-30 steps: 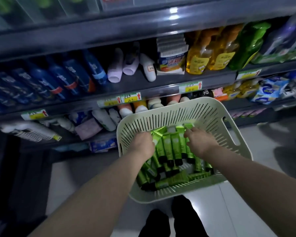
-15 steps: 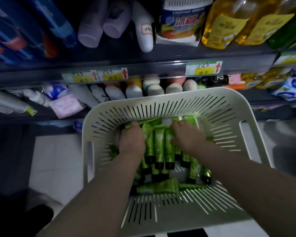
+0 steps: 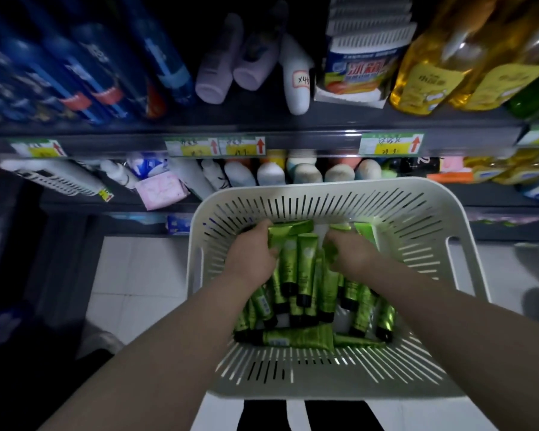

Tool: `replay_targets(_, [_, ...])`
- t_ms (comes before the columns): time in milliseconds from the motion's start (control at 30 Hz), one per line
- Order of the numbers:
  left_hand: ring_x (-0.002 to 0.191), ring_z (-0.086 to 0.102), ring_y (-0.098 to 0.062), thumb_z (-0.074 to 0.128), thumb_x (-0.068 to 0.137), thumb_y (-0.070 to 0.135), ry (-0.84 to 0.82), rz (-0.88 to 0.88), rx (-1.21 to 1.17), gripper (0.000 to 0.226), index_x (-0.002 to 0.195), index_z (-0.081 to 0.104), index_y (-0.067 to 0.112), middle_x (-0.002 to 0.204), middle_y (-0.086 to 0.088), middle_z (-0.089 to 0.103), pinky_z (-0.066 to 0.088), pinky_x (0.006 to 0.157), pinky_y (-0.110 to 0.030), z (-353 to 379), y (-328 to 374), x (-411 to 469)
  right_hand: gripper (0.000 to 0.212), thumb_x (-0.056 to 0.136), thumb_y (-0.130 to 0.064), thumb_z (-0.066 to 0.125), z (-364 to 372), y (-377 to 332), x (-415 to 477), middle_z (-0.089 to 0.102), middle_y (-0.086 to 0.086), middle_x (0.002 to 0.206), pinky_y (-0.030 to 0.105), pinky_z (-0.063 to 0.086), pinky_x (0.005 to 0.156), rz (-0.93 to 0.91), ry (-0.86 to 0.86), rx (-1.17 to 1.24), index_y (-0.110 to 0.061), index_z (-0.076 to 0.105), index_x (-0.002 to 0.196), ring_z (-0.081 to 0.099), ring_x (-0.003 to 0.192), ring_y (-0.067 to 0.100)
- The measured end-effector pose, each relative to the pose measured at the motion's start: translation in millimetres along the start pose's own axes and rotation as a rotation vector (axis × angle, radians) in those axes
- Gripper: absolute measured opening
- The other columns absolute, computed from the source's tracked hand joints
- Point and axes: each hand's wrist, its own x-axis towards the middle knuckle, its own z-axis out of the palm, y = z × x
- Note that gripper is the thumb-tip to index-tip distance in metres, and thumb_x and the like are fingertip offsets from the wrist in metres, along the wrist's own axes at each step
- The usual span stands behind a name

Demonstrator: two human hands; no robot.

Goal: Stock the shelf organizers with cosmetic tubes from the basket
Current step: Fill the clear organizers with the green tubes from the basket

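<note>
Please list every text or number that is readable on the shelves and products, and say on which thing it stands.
"X4", with a cut-off third character: handwritten sticker on the white bottle.
"冰箱": label of the blue and white pack.
Yellow price tags: handwritten, too blurred.
Green tubes, yellow bottles: print too small.

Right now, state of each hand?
Left hand: closed on green tubes in the basket.
Right hand: curled over the green tubes; firm grip cannot be told.
</note>
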Motion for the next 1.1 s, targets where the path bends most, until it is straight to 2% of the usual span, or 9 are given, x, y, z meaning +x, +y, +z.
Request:
replay_targets(133, [0.117, 0.055, -0.024, 0.062, 0.092, 0.027, 0.049, 0.043, -0.112, 0.044, 0.134, 0.050, 0.020, 0.127, -0.004, 0.060, 0.039, 0.087, -0.025, -26, 11, -18, 0.037, 0.087, -0.011, 0.065, -12, -6, -32, 0.058, 0.008, 0.122, 0.028, 0.045, 0.079, -0.045, 0.141, 0.183, -0.021, 0.056, 0.121, 0.057, 0.107, 0.026])
replay_targets(233, [0.120, 0.054, -0.022, 0.058, 0.095, 0.030, 0.081, 0.060, -0.160, 0.042, 0.134, 0.053, 0.017, 0.129, -0.002, 0.060, 0.038, 0.089, -0.025, -46, 17, -30, 0.037, 0.088, -0.015, 0.064, -23, -19, -57, 0.056, 0.006, 0.124, 0.025, 0.040, 0.083, -0.090, 0.227, 0.177, -0.023, 0.054, 0.123, 0.055, 0.111, 0.024])
replay_targets(333, [0.112, 0.058, -0.023, 0.062, 0.092, 0.021, 0.202, 0.127, -0.211, 0.039, 0.130, 0.056, 0.014, 0.121, -0.005, 0.063, 0.041, 0.089, -0.026, -68, 17, -50, 0.037, 0.089, -0.018, 0.061, -34, -41, -83, 0.057, 0.008, 0.122, 0.030, 0.043, 0.088, -0.139, 0.298, 0.141, -0.024, 0.052, 0.124, 0.055, 0.111, 0.027])
replay_targets(467, [0.081, 0.061, -0.024, 0.062, 0.092, 0.019, 0.304, 0.175, -0.261, 0.025, 0.115, 0.052, 0.017, 0.092, -0.008, 0.065, 0.049, 0.069, -0.031, -102, 10, -88, 0.037, 0.089, -0.016, 0.060, -46, -82, -123, 0.056, 0.008, 0.118, 0.032, 0.043, 0.089, -0.184, 0.407, 0.124, -0.025, 0.051, 0.123, 0.056, 0.110, 0.030])
replay_targets(533, [0.077, 0.059, -0.024, 0.061, 0.092, 0.020, 0.346, 0.206, -0.252, 0.018, 0.106, 0.050, 0.018, 0.085, -0.007, 0.063, 0.046, 0.065, -0.033, -121, 2, -107, 0.037, 0.087, -0.015, 0.060, -51, -105, -144, 0.056, 0.007, 0.118, 0.032, 0.043, 0.088, -0.202, 0.486, 0.126, -0.024, 0.052, 0.122, 0.056, 0.110, 0.029])
replay_targets(700, [0.072, 0.048, -0.023, 0.060, 0.092, 0.018, 0.506, 0.275, -0.273, 0.022, 0.112, 0.053, 0.012, 0.080, -0.009, 0.053, 0.034, 0.064, -0.030, -175, -16, -155, 0.035, 0.083, -0.017, 0.061, -68, -161, -192, 0.056, 0.006, 0.116, 0.037, 0.044, 0.083, -0.259, 0.649, 0.089, -0.023, 0.052, 0.116, 0.055, 0.109, 0.031])
replay_targets(867, [0.069, 0.058, -0.024, 0.057, 0.094, 0.019, 0.672, 0.303, -0.242, 0.021, 0.112, 0.050, 0.026, 0.081, -0.004, 0.059, 0.050, 0.066, -0.039, -240, -30, -193, 0.031, 0.086, -0.021, 0.059, -100, -216, -227, 0.056, 0.004, 0.114, 0.038, 0.041, 0.076, -0.340, 0.833, 0.017, -0.025, 0.051, 0.116, 0.055, 0.107, 0.031])
replay_targets(1033, [0.070, 0.057, -0.022, 0.058, 0.094, 0.016, 0.788, 0.334, -0.215, 0.019, 0.111, 0.054, 0.023, 0.084, -0.004, 0.061, 0.041, 0.060, -0.032, -306, -33, -206, 0.033, 0.090, -0.023, 0.057, -146, -263, -244, 0.054, 0.002, 0.117, 0.037, 0.039, 0.078, -0.420, 0.947, -0.026, -0.027, 0.049, 0.121, 0.055, 0.106, 0.030])
replay_targets(1100, [0.069, 0.056, -0.021, 0.056, 0.096, 0.016, 0.815, 0.326, -0.207, 0.017, 0.112, 0.054, 0.022, 0.086, -0.005, 0.061, 0.042, 0.061, -0.034, -331, -30, -205, 0.032, 0.090, -0.022, 0.058, -167, -276, -244, 0.055, 0.003, 0.116, 0.037, 0.039, 0.079, -0.460, 0.989, -0.034, -0.025, 0.050, 0.121, 0.055, 0.108, 0.030])
